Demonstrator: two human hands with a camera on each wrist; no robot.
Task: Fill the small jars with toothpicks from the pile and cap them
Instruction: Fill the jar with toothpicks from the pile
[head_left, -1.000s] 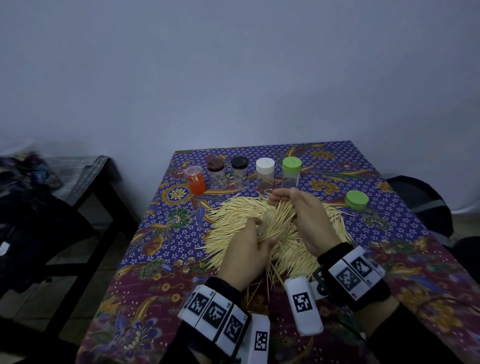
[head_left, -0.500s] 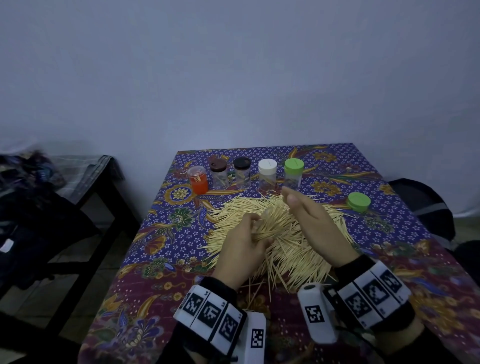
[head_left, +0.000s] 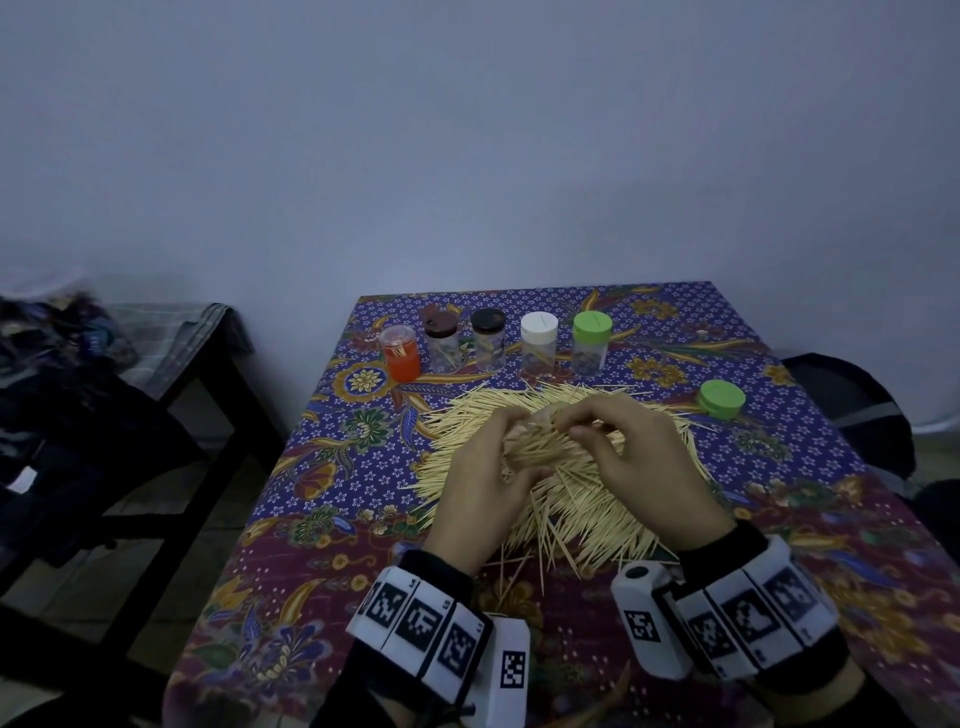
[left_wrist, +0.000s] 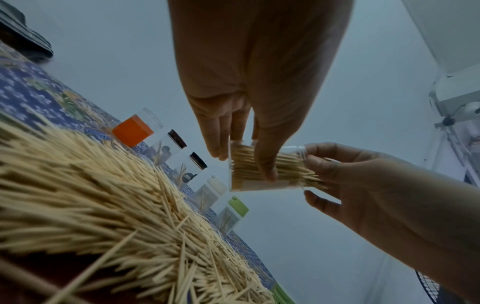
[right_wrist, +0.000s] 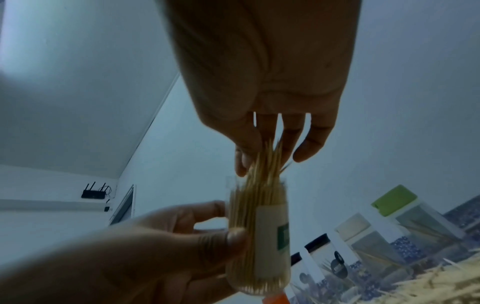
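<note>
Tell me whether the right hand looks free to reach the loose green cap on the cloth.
Probably not yet. The right hand is pinching toothpicks at the mouth of the jar held by the left hand. The green cap lies unobstructed to its right.

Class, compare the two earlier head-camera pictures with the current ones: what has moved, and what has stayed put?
The right hand swung back left to the clear jar, its fingers now on the toothpicks at the jar's mouth. The left hand keeps gripping that jar. The five capped jars, the loose green cap and the pile are unchanged.
</note>
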